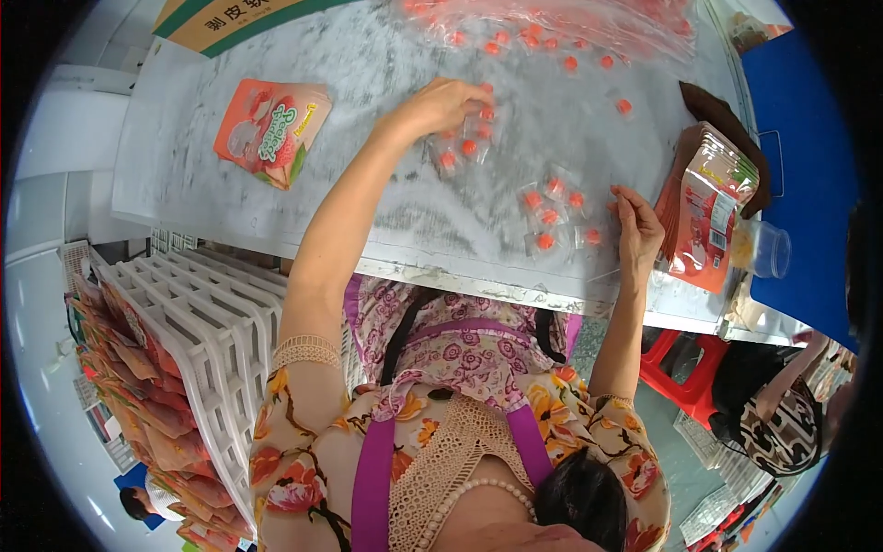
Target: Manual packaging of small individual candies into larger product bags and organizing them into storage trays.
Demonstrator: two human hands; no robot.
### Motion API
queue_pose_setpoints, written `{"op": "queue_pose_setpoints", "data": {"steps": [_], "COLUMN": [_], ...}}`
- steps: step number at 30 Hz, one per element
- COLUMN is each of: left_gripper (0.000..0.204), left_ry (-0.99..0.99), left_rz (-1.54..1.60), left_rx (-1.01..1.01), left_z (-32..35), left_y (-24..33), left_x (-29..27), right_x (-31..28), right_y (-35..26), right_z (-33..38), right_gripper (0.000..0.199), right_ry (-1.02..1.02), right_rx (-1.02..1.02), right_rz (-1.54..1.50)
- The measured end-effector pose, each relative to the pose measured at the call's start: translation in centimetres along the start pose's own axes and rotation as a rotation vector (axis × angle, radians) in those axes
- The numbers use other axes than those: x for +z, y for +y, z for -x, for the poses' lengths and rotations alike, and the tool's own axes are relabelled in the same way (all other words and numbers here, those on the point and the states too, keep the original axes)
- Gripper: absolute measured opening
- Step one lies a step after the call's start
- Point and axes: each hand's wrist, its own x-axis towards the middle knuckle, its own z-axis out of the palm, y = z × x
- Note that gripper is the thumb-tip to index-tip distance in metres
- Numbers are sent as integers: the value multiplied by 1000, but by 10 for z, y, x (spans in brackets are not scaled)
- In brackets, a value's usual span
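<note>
My left hand (440, 106) reaches far across the grey table (368, 198), its fingers curled down onto a cluster of small clear-wrapped orange candies (464, 147). Another cluster of wrapped candies (552, 216) lies nearer the table's front edge. My right hand (639, 232) hovers just to the right of it, fingers raised and apart, with nothing seen in it. An orange-red printed pouch (271, 129) lies flat to the left. A stack of the same pouches (713, 207) stands next to my right hand.
A large clear bag of candies (552, 23) lies at the table's far edge, a cardboard box (221, 18) at the far left. A clear plastic cup (763, 248) and a blue board (809, 156) are on the right. White crates (212, 313), a red stool (685, 368) and another person (782, 414) are below.
</note>
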Motion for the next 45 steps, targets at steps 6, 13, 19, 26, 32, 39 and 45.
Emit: {"op": "queue_pose_setpoints", "data": {"steps": [6,13,19,26,32,39,45], "left_gripper": [48,43,32,33,36,51,51], "left_ry": [-63,199,265,475,493,395,342], "left_rz": [-86,-330,-358,244,-55,-370,-342], "left_rx": [-78,396,381,166,414,500,432], "left_z": [10,-26,36,74,65,65,78], "left_y": [-1,-19,-19,-36,-23,-9,-11], "left_x": [-22,3,26,42,51,84,77], "right_x": [0,4,2,1,-3,0,31], "right_y": [4,5,-3,2,1,-1,-45], "right_z": [0,0,2,-1,2,3,18], "right_gripper": [21,21,20,19,19,21,41], "right_ry": [30,42,40,6,56,18,-281], "right_rx": [0,5,6,19,29,20,-584], "right_rz": [10,-27,62,-42,-90,-184,538]}}
